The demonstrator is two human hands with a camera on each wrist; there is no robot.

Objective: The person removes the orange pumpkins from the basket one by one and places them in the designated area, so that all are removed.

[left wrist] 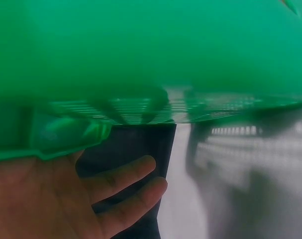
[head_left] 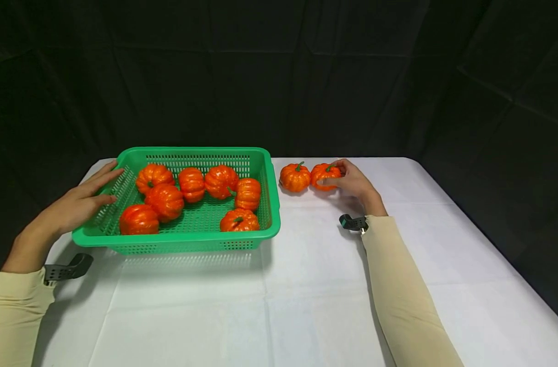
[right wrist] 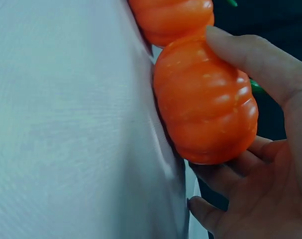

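Pumpkin (head_left: 325, 176) number two on the tabletop (head_left: 306, 285), just right of the green basket (head_left: 178, 239), is what I am taking with my right hand (head_left: 352, 183), its grip curling around the ribbed sides. It is looking light, hollow, rigid and glossy, so I am judging a wrap across the ribs safer than the thin stem. My left hand (head_left: 79, 204) is resting flat on the basket's left rim, grip released. I am counting seven pumpkins inside the basket and two just right of it, touching.
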